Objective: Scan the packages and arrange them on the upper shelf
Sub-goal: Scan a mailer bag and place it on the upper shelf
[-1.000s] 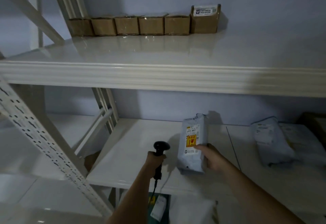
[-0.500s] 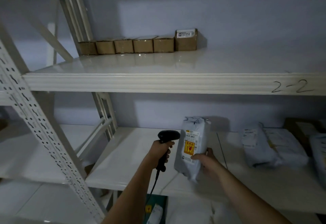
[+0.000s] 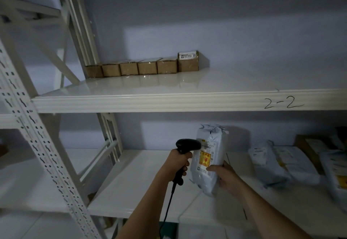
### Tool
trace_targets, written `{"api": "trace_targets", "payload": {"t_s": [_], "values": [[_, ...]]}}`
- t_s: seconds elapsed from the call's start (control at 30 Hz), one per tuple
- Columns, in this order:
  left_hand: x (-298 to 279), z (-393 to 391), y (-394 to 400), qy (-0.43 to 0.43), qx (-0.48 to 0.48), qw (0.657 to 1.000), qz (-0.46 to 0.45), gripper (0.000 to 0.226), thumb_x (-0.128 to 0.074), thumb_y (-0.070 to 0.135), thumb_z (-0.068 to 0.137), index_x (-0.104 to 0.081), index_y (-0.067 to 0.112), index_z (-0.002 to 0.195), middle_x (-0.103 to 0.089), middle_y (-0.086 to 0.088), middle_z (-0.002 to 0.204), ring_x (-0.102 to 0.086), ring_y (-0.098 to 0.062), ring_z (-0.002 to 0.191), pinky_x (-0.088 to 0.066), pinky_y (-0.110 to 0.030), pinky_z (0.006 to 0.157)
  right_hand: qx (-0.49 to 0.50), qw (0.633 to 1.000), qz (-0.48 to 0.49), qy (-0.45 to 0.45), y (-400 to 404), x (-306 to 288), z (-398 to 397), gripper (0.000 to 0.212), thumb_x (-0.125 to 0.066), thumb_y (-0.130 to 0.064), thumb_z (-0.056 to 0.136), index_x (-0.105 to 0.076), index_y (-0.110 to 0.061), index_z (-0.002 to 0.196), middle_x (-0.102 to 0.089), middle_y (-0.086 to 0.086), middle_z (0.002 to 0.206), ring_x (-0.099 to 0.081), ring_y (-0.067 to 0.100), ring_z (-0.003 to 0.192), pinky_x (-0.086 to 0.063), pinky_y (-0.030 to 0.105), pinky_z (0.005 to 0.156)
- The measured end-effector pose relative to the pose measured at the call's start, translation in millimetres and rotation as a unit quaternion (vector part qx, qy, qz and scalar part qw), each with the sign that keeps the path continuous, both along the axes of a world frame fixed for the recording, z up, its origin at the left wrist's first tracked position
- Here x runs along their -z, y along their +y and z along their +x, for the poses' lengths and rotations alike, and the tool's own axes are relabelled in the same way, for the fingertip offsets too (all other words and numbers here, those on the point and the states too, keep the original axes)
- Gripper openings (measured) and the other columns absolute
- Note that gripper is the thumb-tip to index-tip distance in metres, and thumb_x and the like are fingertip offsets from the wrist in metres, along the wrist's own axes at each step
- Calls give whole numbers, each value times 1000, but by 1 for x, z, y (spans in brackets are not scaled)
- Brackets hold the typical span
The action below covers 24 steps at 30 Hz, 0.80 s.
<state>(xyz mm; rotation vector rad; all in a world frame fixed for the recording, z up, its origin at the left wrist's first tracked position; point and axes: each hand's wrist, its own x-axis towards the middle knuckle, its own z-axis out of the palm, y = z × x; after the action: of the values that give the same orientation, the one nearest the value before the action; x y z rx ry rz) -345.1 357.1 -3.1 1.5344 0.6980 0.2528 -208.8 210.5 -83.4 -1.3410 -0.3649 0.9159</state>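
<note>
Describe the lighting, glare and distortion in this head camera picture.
Head view: dim, bluish light throughout; a brighter patch on the wall above the row of brown cardboard boxes; soft glare on the glossy white upper shelf; wide-angle lens bends the perforated white upright; the grey plastic mailer bag in the right hand casts a shadow on the wall behind it; its label print is unreadable.

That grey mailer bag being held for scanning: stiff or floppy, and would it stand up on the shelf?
Probably soft: the grey mailer bag has a crumpled top and bulging sides. It seems light, since the right hand alone holds it by one edge. Stood on end it would likely slump or tip.
</note>
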Motion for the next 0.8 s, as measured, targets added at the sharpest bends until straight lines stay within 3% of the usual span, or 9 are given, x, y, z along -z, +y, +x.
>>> {"api": "trace_targets", "payload": {"t_s": [0.17, 0.37, 0.57, 0.7, 0.8], "values": [[-4, -3, -4, 8, 12, 1000, 0, 5, -53, 12, 86, -56, 7, 84, -42, -3, 56, -35, -15, 45, -34, -24, 47, 10, 999, -24, -19, 9, 9, 6, 79, -87, -18, 58, -60, -24, 131, -73, 7, 120, -67, 35, 113, -53, 56, 98], [-5, -10, -2, 8, 6, 1000, -7, 6, -55, 13, 85, -57, 8, 82, -43, -3, 56, -37, -15, 46, -36, -25, 48, 19, 999, -33, -25, 13, 6, 7, 84, -88, -23, 49, -61, -24, 128, -74, 6, 116, -68, 34, 110, -54, 54, 96], [-5, -16, -3, 7, 7, 1000, -19, 14, -56, 14, 85, -52, 11, 71, -41, -3, 54, -35, -15, 45, -35, -25, 48, 10, 999, -18, -26, 6, -4, -7, 77, -86, -17, 54, -62, -22, 127, -74, 7, 116, -67, 34, 111, -53, 55, 97], [-3, -17, -2, 7, 6, 1000, -25, 13, -56, 13, 85, -52, 11, 73, -41, -3, 54, -35, -15, 45, -35, -24, 48, 8, 1000, -14, -25, 4, -3, -9, 56, -76, -2, 77, -61, -20, 128, -75, 8, 114, -68, 33, 110, -54, 54, 97], [2, -18, 2, 4, -7, 999, -35, 8, -56, 13, 86, -55, 9, 80, -42, -3, 55, -37, -15, 45, -36, -24, 47, 9, 999, -26, -18, 4, 0, -10, 53, -74, 1, 80, -61, -19, 128, -75, 8, 115, -68, 33, 111, -55, 54, 96]]}}
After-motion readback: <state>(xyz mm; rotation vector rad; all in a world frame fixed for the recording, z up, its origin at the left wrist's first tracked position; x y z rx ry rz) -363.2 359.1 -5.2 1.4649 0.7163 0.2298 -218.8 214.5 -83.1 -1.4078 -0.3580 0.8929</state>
